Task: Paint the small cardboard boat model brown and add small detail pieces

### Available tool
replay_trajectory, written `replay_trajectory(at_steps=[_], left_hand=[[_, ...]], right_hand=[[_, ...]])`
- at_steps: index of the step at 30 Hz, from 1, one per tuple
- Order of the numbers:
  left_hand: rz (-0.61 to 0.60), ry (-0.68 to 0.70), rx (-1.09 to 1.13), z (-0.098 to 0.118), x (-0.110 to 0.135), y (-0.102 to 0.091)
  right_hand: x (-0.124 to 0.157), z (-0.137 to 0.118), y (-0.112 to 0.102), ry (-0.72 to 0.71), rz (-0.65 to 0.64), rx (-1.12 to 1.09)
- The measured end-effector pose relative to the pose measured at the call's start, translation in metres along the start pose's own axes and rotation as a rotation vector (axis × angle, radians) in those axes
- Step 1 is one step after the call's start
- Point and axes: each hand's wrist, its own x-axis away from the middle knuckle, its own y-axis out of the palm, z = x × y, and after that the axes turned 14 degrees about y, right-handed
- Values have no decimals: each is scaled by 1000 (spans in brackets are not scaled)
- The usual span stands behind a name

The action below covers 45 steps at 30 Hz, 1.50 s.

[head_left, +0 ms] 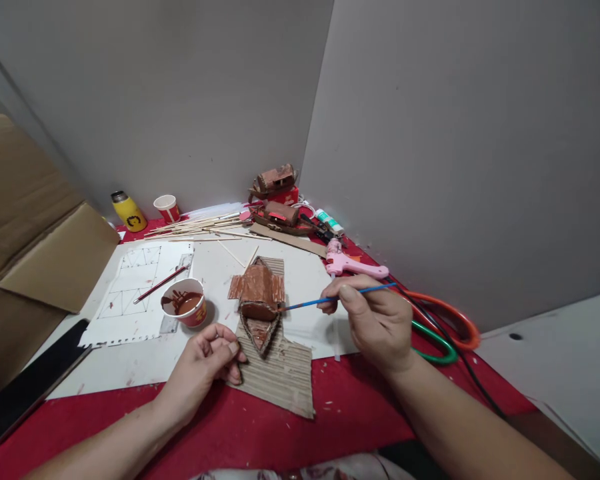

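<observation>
A small cardboard boat (259,293) with a rounded cover, coated in brown paint, sits on a piece of corrugated cardboard (285,377). My right hand (373,320) pinches a thin blue paintbrush (330,299), its tip at the right side of the boat's cover. My left hand (213,357) has its fingers closed on the left edge of the corrugated cardboard, just beside the boat's pointed front end. Left of the boat stands a paper cup (196,313) with brown paint inside and smears on its inner wall.
Two more brown boats (276,179) lie at the back near wooden sticks (205,227). A pink glue gun (355,263) and scissors (443,313) are at right. A drawing sheet (130,283), pencil (160,285), phone (35,380), yellow bottle (130,212) and large cardboard box (25,253) occupy the left.
</observation>
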Motion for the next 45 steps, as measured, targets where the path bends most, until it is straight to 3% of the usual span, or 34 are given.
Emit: replay_trajectory(at_steps=[18, 23, 31, 39, 45], left_hand=[[-19, 3, -5, -3, 1, -2], [-19, 10, 9, -3, 0, -1], [-30, 28, 35, -6, 1, 0], [-56, 48, 48, -12, 0, -2], [-67, 64, 57, -15, 0, -4]], right_hand=[[3, 4, -5, -78, 1, -16], [9, -3, 4, -218, -100, 10], [12, -21, 13, -591, -319, 337], [12, -26, 26, -712, -464, 476], [15, -26, 28, -747, -439, 563]])
